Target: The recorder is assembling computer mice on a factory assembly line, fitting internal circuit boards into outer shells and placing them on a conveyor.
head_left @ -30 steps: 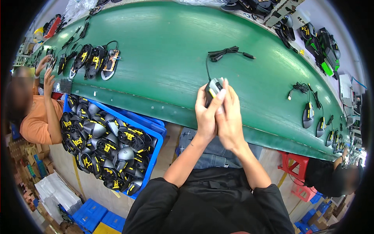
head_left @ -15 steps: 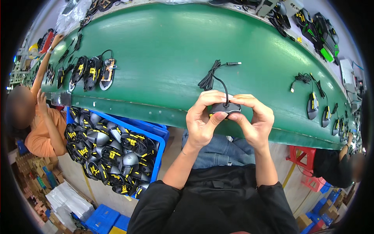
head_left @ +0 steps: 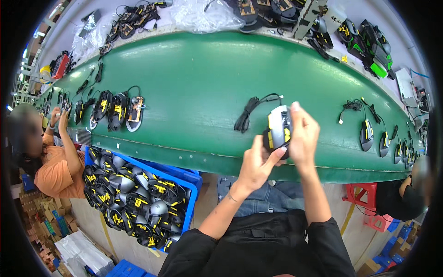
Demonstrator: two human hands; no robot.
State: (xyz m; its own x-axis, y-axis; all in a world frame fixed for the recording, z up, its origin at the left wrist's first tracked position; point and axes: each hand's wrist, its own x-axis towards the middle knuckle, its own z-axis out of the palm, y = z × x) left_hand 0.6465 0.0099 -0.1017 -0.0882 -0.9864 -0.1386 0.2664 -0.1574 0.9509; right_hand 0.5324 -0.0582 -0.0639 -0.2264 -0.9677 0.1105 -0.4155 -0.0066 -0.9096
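A computer mouse [head_left: 279, 129] is held above the near part of the green tabletop [head_left: 184, 78], in front of the person's body, between the two hands. The left hand [head_left: 256, 165] has its fingers curled round the mouse's rear end, with the thumb laid across the lower right corner, so it has hold of the thing. The right hand [head_left: 303, 138] is half closed along the mouse's right side, one digit pointing up beside the front end; whether it grips or only steadies cannot be told. Both forearms come up from below and converge at the mouse.

The mouse has a silver-grey top, a dark rear and black side with bright yellow pieces, and a dark strip near the front. It sits tilted, front end away from the person. Just left of it lies a bundled black cable [head_left: 248, 115], one strand curving toward the mouse's front.

Farther right on the tabletop, corded mice [head_left: 367, 135] stand in a row. To the left lie opened mouse shells [head_left: 117, 111] and a mouse base with an exposed circuit board [head_left: 135, 113]. Below those, a blue bin [head_left: 188, 210] is heaped with grey, black and yellow mouse covers [head_left: 122, 182]. A co-worker in an orange top [head_left: 60, 171] sits beyond the bin.
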